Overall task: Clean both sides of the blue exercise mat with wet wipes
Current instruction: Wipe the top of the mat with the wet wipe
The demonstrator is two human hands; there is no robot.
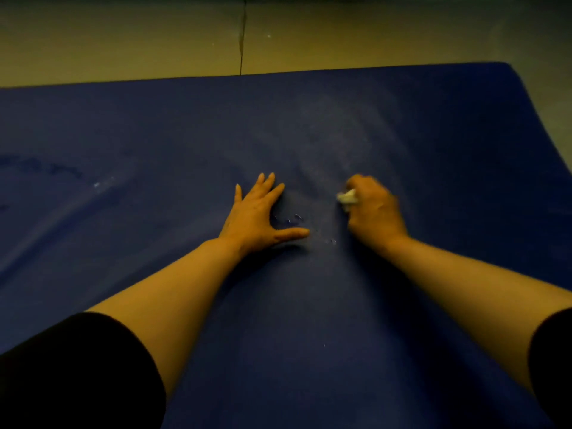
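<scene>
Two hands on one blue mat (433, 187).
Left hand (257, 216) flat, fingers spread; right hand (376, 209) in closed grip round one wet wipe (347, 197).

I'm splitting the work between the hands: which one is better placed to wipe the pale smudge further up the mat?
Probably the right hand: it already grips the wet wipe, just below the smudge. The left hand lies flat on the mat, holding nothing.

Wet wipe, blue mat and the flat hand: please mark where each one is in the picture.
wet wipe (347, 198): head view, on the white wad showing beside the gripping right hand.
blue mat (433, 156): head view, on bare surface right of centre.
left hand (257, 212): head view, on the back of the hand.
</scene>
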